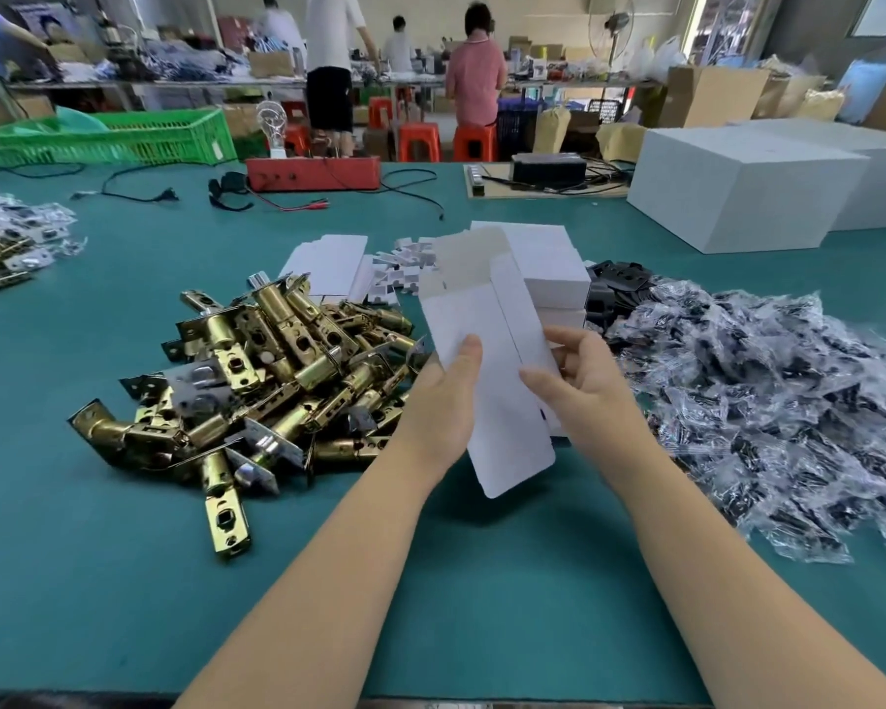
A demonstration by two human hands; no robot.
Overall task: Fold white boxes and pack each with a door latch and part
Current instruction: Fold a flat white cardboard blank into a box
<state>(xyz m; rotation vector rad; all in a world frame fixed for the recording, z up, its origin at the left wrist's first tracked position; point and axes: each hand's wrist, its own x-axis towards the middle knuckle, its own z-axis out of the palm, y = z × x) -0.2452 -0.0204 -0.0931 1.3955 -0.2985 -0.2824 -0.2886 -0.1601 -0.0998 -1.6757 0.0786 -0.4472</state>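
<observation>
A flat, unfolded white box (pixel 487 345) is held upright over the green table (pixel 482 580) by both hands. My left hand (pixel 443 396) grips its left edge, thumb on the front face. My right hand (pixel 581 381) pinches its right edge. A heap of brass door latches (pixel 277 376) lies just left of my left hand. On the right spreads a pile of black parts in clear plastic bags (pixel 768 401). Behind the held box sit folded white boxes (pixel 548 268) and a stack of flat box blanks (pixel 333 266).
Large white cartons (pixel 737 181) stand at the back right. A red tester box (pixel 313 174) with cables, a green crate (pixel 108 138) and a second latch pile (pixel 6 243) lie at the back and far left. Several people work at tables beyond.
</observation>
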